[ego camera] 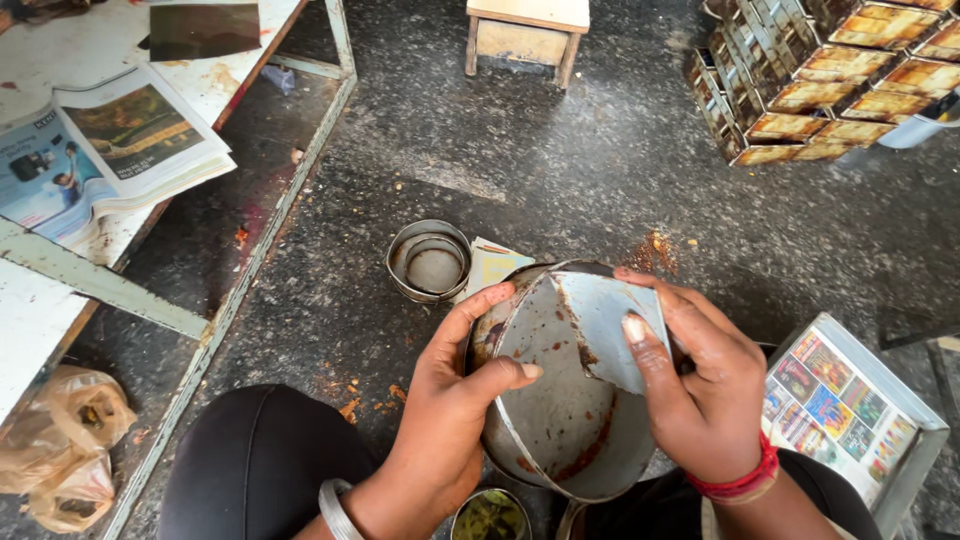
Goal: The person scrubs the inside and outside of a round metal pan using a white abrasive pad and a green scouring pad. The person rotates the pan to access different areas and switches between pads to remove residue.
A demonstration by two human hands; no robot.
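A folded colour-printed newspaper (110, 150) lies at the white table's (40, 310) right edge, a crumpled clear plastic bag (65, 445) beneath it, and a tray (905, 440) holds bright picture-printed sheets (830, 405).

left hand (445, 400) holds round tin (560, 420) | right hand (705, 390) presses paper liner (605, 325) inside

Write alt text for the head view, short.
Seen from above, the left hand grips the rim of a round metal baking tin while the right hand presses a paper strip against its inner wall. Smaller tins sit on the dark floor.
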